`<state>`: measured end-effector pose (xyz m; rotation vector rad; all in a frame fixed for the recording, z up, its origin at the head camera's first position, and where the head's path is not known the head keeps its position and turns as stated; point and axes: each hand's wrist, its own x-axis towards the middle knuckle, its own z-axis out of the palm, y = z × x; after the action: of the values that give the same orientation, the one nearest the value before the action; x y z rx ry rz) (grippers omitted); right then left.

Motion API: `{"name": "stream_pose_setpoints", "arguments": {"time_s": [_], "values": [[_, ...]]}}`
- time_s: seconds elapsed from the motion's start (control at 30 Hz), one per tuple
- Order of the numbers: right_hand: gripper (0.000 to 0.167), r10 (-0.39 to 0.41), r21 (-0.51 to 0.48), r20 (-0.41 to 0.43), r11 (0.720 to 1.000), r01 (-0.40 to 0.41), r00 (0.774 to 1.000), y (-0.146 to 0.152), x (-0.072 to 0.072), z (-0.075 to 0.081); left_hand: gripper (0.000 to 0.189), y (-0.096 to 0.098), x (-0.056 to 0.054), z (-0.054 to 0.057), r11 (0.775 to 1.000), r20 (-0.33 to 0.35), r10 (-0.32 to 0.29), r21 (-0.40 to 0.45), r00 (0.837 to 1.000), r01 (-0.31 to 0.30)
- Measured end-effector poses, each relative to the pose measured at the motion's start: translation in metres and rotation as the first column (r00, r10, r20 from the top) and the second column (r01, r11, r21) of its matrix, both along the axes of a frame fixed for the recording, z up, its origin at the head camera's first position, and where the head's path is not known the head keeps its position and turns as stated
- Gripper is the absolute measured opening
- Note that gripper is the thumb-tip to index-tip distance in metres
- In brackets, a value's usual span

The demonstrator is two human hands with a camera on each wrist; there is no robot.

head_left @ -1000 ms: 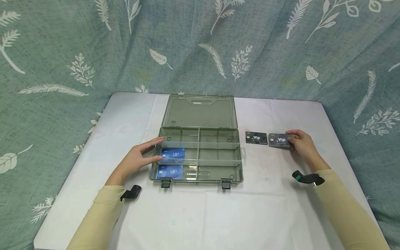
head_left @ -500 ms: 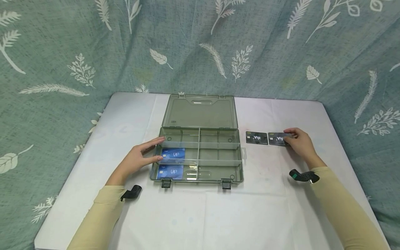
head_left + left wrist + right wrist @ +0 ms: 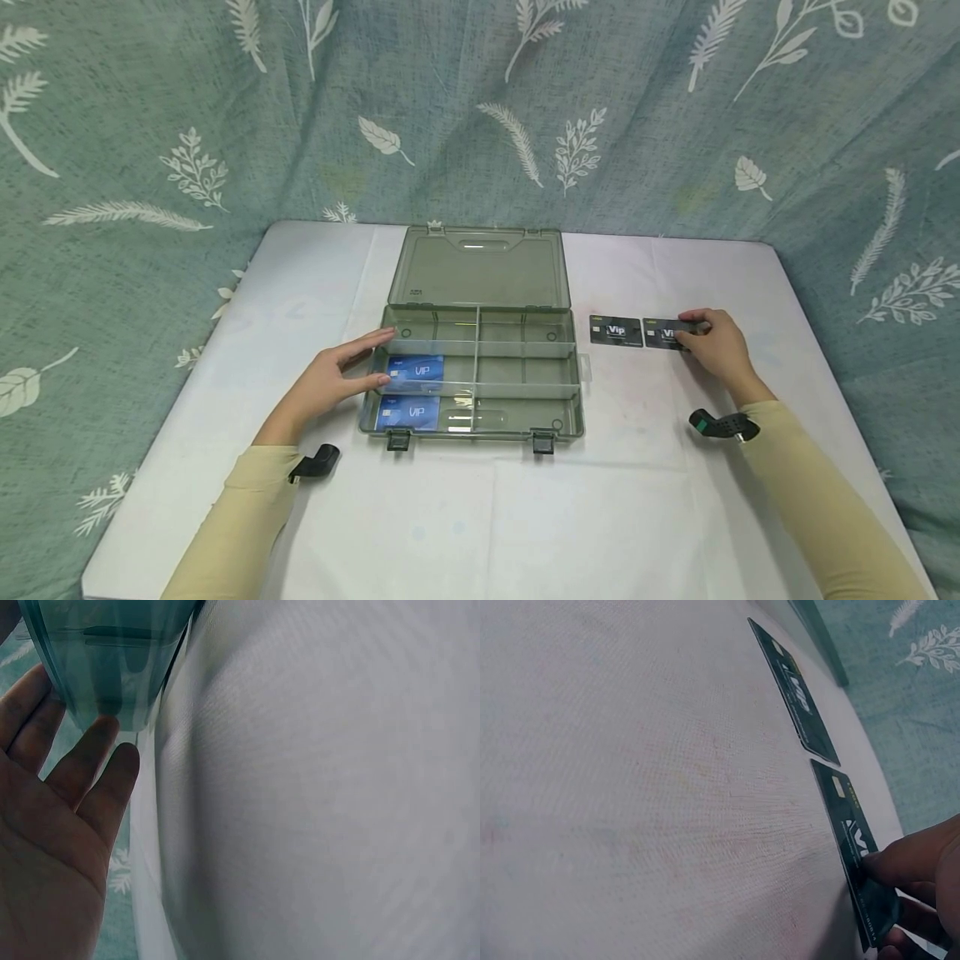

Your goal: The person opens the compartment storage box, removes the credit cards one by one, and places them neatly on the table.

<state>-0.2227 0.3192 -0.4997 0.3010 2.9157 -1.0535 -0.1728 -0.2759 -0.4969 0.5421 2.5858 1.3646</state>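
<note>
A translucent green-grey compartment box [image 3: 525, 372] lies open, its lid folded back. One blue VIP card [image 3: 416, 372] is in its middle left compartment, another blue VIP card [image 3: 407, 412] in the front left one. My left hand [image 3: 330, 375] rests against the box's left side, fingers extended; in the left wrist view those fingers [image 3: 109, 780] touch its wall. To the right of the box, two black VIP cards lie in a row, a left card [image 3: 615, 331] and a right card [image 3: 660, 333]. My right hand [image 3: 716, 346] pinches the right card's outer end, thumb on its face.
A white cloth-covered table [image 3: 480, 517] carries everything. Behind it and at both sides hangs a green leaf-patterned curtain [image 3: 450, 125]. A clear tab [image 3: 585, 367] sticks out at the box's right side.
My right hand has moved slightly left and away from me with the right black card, which now lies level with the left one. My left hand and the box have stayed put.
</note>
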Motion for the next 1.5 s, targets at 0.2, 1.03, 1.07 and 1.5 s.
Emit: {"name": "stream_pose_setpoints", "arguments": {"time_s": [0.2, 1.03, 1.07, 1.5], "values": [[0.039, 0.001, 0.019, -0.044, 1.000, 0.000, 0.999, -0.002, 0.002, -0.002, 0.068, 0.000, 0.000, 0.000, 1.000, 0.013, 0.005, 0.009, 1.000, -0.005], [0.040, -0.066, 0.008, -0.047, 0.998, 0.067, 0.997, -0.006, 0.007, 0.001, 0.065, 0.016, 0.013, 0.031, 0.999, -0.010, -0.010, 0.035, 1.000, 0.011], [0.040, -0.065, 0.009, -0.048, 0.998, 0.065, 0.997, -0.007, 0.008, 0.002, 0.065, 0.016, 0.013, 0.032, 0.999, -0.009, -0.010, 0.034, 1.000, 0.010], [0.034, 0.005, -0.029, -0.088, 1.000, -0.008, 0.996, -0.023, 0.018, 0.013, 0.064, 0.016, 0.011, 0.030, 0.999, -0.001, -0.002, 0.052, 1.000, 0.002]]}}
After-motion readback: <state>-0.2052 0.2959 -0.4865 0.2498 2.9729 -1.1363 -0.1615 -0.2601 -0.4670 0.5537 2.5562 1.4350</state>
